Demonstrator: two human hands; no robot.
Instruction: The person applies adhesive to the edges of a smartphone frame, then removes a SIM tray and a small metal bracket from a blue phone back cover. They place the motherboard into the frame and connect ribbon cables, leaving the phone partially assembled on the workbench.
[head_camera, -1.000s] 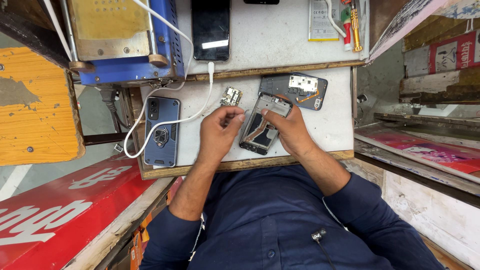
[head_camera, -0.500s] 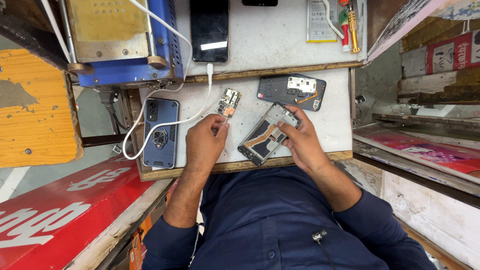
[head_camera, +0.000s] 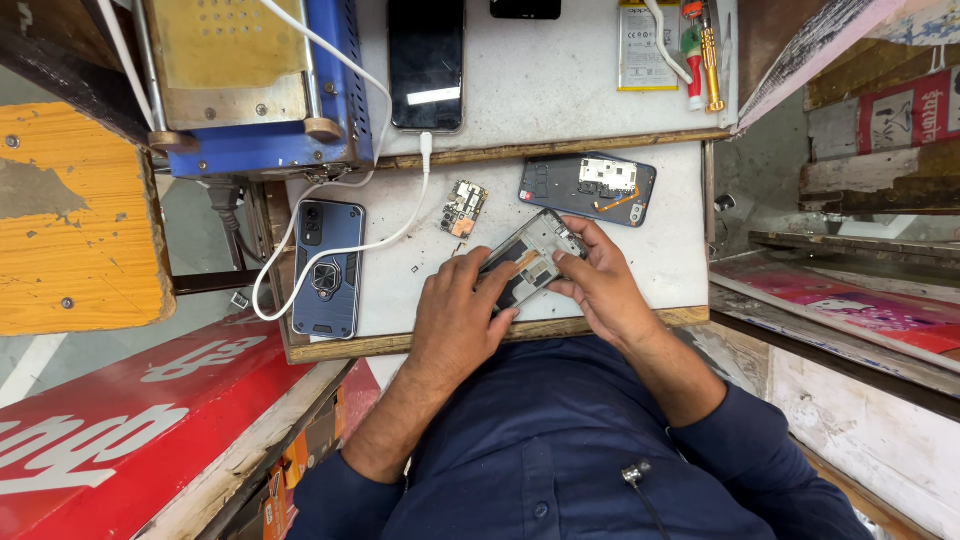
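Note:
An opened phone frame (head_camera: 533, 258) with its insides showing lies tilted on the small white work board (head_camera: 672, 250). My left hand (head_camera: 460, 320) grips its near end, fingers over the edge. My right hand (head_camera: 598, 284) holds its far right side, thumb and fingertips pressing on the inner parts. A small circuit board (head_camera: 465, 207) lies loose just beyond my left hand. A second dark phone back (head_camera: 588, 188) with a white part and an orange flex cable sits beyond my right hand.
A blue phone with a ring holder (head_camera: 327, 266) lies at the left, a white cable (head_camera: 390, 235) across it. A black phone (head_camera: 426, 62), a battery (head_camera: 647, 45) and screwdrivers (head_camera: 704, 52) rest on the upper shelf. A blue machine (head_camera: 255, 85) stands at back left.
My left hand came back from the small circuit board, leaving it on the board, and took hold of the phone frame's near end. My right hand stayed on the frame.

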